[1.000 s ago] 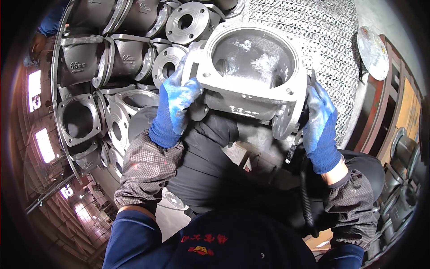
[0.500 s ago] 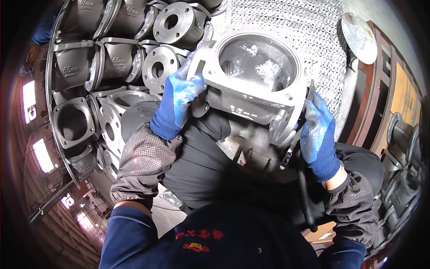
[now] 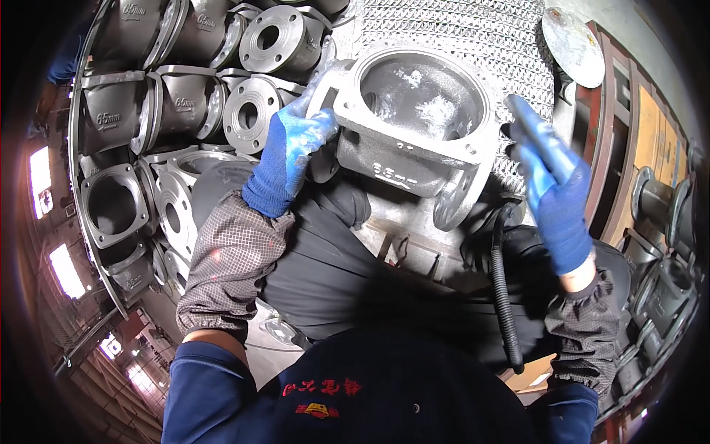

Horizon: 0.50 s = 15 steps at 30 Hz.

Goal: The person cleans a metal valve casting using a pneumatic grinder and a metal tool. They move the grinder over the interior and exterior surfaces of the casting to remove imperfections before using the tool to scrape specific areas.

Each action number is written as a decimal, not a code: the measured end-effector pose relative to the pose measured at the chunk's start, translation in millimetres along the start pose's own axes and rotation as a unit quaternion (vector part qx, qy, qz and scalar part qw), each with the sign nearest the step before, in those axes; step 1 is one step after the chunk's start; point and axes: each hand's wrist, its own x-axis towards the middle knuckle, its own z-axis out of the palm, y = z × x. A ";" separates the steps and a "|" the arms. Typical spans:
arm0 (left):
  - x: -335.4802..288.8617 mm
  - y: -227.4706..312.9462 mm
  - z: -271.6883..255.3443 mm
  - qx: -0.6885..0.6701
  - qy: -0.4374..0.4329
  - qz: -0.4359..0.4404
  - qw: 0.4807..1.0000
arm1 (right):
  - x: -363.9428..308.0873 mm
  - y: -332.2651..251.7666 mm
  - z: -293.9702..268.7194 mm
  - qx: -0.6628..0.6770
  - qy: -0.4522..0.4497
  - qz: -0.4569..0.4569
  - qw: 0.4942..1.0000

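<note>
A grey cast-metal valve body (image 3: pixel 388 172), with a wide round opening on top and flanges at both sides, sits tilted in front of me at the edge of the metal mesh. My left hand (image 3: pixel 290 152), in a blue coated glove, is closed around the flange on its left side. Part of those fingers is hidden behind the flange. To the right of the casting, and apart from it, my gloved right hand (image 3: pixel 553 181) is open with its fingers stretched upward. A black ribbed hose (image 3: pixel 503 296) hangs over my right thigh, below that hand.
Several similar valve bodies (image 3: pixel 111 111) are stacked at the left behind a metal edge. Metal mesh (image 3: pixel 458 33) covers the surface beyond the casting. A pale round disc (image 3: pixel 573 46) lies at the far right, and more castings (image 3: pixel 662 285) stand at the right rim.
My right hand has come away from the casting's right flange, moving right, and its fingers have straightened. My left hand keeps its hold. The castings around have shifted slightly left in view.
</note>
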 end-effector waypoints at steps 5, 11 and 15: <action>0.4 1.2 -3.5 0.012 -0.031 -0.010 0.999 | 51.7 -15.3 -18.4 -0.233 -0.065 -0.182 0.953; 0.9 -5.0 -2.0 -0.025 -0.011 -0.011 1.000 | 109.6 -19.1 36.3 -0.469 -0.259 -0.272 0.799; -2.2 2.4 -0.5 0.019 0.003 -0.030 0.999 | 129.4 -22.9 67.3 -0.504 -0.370 -0.170 0.761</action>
